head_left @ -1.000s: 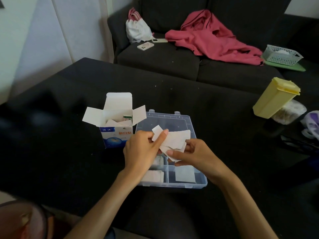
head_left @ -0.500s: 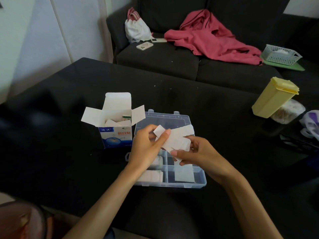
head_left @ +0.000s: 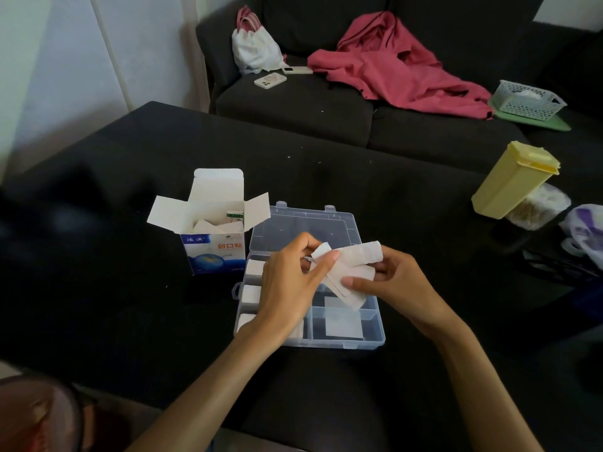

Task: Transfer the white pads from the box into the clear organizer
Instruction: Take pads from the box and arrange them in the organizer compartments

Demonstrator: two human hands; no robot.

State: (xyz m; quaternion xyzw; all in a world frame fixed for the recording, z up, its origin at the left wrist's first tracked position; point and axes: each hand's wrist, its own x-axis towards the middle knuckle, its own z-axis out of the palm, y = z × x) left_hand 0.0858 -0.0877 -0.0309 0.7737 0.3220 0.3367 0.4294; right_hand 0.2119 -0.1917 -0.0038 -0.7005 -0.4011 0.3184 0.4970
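Fanning between both hands, the white pads (head_left: 347, 267) hang just above the middle of the clear organizer (head_left: 372, 337); long axes run roughly left-right, one piece angling down toward the near-right compartment. I read them as thin, flat, limp paper-wrapped strips, several overlapping. Left hand (head_left: 287, 282) pinches an upturned corner at the left end, thumb against forefinger. Right hand (head_left: 391, 278) holds the other end, fingers (head_left: 350, 282) curled under, thumb on top. Right hand sits nearer the open right compartments; my guess is the drop goes straight down. More pads already lie in the left cells and near-right cell. Box (head_left: 213, 252) stands open just left of the organizer on the dark surface (head_left: 98, 288), some pads inside.
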